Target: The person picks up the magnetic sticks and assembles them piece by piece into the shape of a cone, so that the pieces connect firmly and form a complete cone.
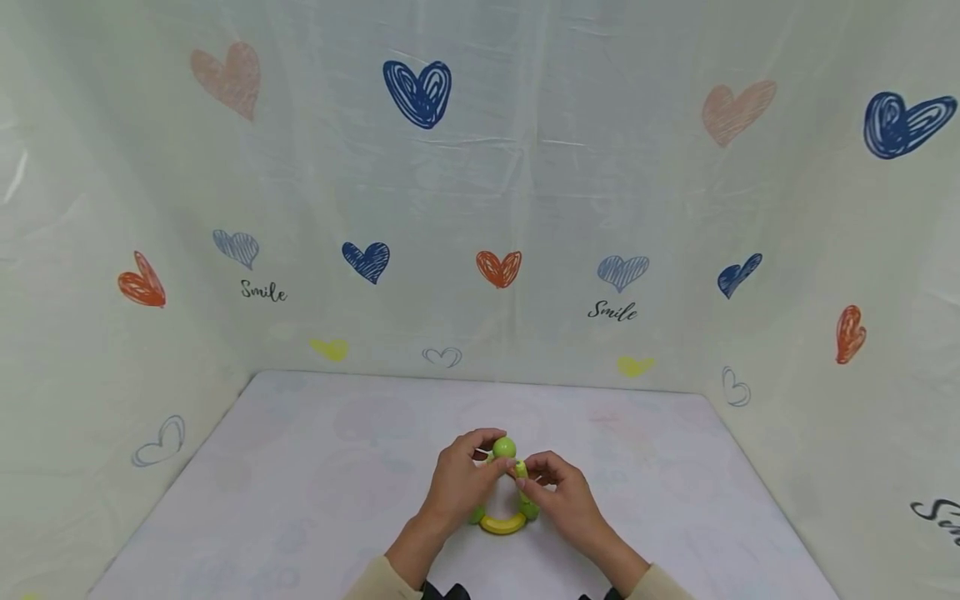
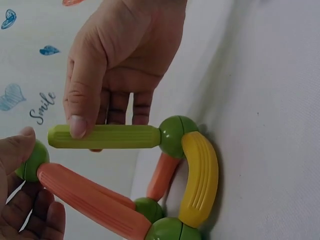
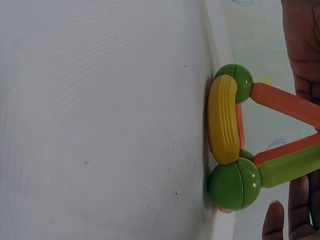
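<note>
Magnetic building sticks and balls form a pyramid-like frame on the table. At its top my left hand [image 1: 467, 477] holds a green ball [image 2: 33, 161] between thumb and fingers. From that ball an orange stick [image 2: 92, 200] slopes down to a base ball. My right hand [image 1: 558, 493] pinches a light green stick [image 2: 105, 137], thumb on one side and fingers behind. The stick's lower end meets a green base ball [image 3: 235, 184]; its upper end is close by the top ball. A curved yellow stick [image 1: 503, 525] joins two base balls at the near side.
The frame stands on a white table [image 1: 337, 500] with a cloth-like surface. Behind and beside it hangs a pale sheet [image 1: 555, 200] printed with hearts and the word Smile. The table's far edge [image 1: 480, 382] meets the sheet.
</note>
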`<state>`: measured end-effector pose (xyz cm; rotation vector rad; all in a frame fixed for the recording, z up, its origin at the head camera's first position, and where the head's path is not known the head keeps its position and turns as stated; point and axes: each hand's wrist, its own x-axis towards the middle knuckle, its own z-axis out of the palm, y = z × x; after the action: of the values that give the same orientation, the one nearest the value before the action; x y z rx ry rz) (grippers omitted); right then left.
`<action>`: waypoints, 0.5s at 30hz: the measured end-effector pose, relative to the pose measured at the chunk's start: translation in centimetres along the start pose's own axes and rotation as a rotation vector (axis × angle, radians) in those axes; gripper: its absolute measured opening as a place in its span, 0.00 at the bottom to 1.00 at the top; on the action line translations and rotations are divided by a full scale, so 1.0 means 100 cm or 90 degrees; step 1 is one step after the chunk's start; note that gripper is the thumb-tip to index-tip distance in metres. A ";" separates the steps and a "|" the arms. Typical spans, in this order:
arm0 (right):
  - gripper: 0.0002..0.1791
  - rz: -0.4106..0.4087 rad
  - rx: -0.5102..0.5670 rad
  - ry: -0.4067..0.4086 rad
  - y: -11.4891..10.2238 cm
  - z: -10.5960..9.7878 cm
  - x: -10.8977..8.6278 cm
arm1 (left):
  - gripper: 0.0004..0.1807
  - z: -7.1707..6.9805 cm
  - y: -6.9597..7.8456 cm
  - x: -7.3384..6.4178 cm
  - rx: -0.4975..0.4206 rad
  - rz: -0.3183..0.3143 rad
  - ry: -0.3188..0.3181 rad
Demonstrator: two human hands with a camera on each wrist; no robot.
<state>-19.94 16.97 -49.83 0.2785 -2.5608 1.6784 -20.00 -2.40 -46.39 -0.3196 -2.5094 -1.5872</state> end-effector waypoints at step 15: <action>0.08 -0.017 -0.013 0.002 0.002 0.001 0.002 | 0.21 0.001 0.002 -0.002 0.020 0.000 -0.010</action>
<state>-20.16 16.93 -49.97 0.3073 -2.5574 1.6421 -19.78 -2.21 -46.29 -0.3299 -2.5431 -1.5505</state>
